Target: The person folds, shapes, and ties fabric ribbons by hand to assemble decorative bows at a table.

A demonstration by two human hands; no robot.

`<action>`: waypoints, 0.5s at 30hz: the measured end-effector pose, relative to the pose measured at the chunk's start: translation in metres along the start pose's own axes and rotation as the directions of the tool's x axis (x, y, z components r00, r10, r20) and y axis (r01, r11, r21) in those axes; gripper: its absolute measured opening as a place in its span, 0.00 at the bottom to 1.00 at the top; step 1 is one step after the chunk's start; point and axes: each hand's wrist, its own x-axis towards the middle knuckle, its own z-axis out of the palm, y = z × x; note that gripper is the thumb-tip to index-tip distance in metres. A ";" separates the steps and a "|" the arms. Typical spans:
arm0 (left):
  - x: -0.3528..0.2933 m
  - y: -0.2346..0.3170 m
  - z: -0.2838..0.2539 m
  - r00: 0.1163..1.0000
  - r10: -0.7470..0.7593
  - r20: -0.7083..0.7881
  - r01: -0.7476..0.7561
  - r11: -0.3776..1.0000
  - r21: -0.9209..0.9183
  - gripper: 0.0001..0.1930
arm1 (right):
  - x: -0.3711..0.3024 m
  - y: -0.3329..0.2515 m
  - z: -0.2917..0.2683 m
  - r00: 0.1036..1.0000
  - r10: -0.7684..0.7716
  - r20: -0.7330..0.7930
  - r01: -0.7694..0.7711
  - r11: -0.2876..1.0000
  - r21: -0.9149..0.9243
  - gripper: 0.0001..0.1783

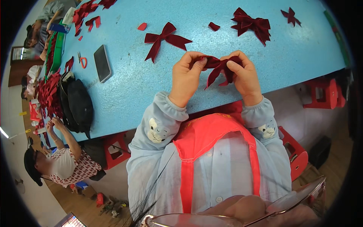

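Observation:
A dark red velvet bow [216, 72] is stretched between my two hands, just above the near edge of the blue table [128, 102]. My left hand [189, 73] pinches one loop between thumb and fingers. The opposite loop is gripped by my right hand [244, 73], its thumb pressed near the knot. Two tails hang down between the hands. Beyond my left hand lies a finished-looking bow [164, 39], spread flat. A pile of bows [252, 25] sits past my right hand, and a smaller bow [290, 17] is farther right.
Red scraps [214, 26] dot the table. To the left are a phone [102, 63], orange-handled scissors [82, 60], a black bag [77, 102] and heaped red ribbon [49, 90]. A green tray [56, 53] stands behind. Co-workers sit along the left side; red stools [323, 92] stand at right.

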 end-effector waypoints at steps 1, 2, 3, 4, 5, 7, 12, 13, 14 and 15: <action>0.000 0.003 0.002 0.997 -0.081 0.010 0.081 0.982 -0.172 0.14 | 0.000 0.000 0.001 1.000 0.004 0.003 -0.004 1.000 -0.009 0.05; -0.001 0.006 0.004 0.987 -0.157 0.034 0.160 0.928 -0.338 0.15 | -0.001 0.000 0.002 0.999 -0.019 -0.032 0.018 1.000 -0.024 0.06; -0.001 0.010 0.004 0.987 -0.158 0.035 0.161 0.925 -0.343 0.15 | -0.001 0.000 0.003 0.996 -0.044 -0.073 0.041 0.998 -0.037 0.07; -0.003 0.015 0.003 0.962 -0.253 0.103 0.273 0.879 -0.390 0.16 | -0.001 0.001 0.000 0.996 -0.042 -0.075 0.039 0.998 -0.041 0.07; -0.004 0.017 0.003 0.924 -0.340 0.176 0.383 0.819 -0.427 0.17 | 0.000 0.003 -0.004 0.996 -0.058 -0.061 0.049 0.988 -0.146 0.09; -0.009 0.007 0.009 0.937 -0.305 0.169 0.349 0.847 -0.402 0.15 | 0.001 0.003 -0.004 0.997 -0.068 -0.040 0.056 0.967 -0.249 0.11; -0.002 0.009 0.012 0.916 -0.378 0.133 0.395 0.794 -0.461 0.10 | 0.005 -0.006 -0.002 0.996 0.013 -0.084 -0.005 0.996 0.094 0.16; -0.001 0.011 0.013 0.904 -0.409 0.122 0.415 0.779 -0.470 0.09 | 0.006 -0.004 -0.006 0.996 0.014 -0.085 -0.006 0.996 0.089 0.16; -0.001 0.009 0.014 0.904 -0.408 0.125 0.416 0.776 -0.474 0.09 | 0.008 0.000 -0.013 0.996 -0.003 -0.090 0.010 0.997 0.076 0.17; 0.001 0.005 0.013 0.907 -0.401 0.127 0.407 0.763 -0.502 0.09 | 0.009 0.001 -0.015 0.995 -0.021 -0.095 0.028 0.998 0.064 0.17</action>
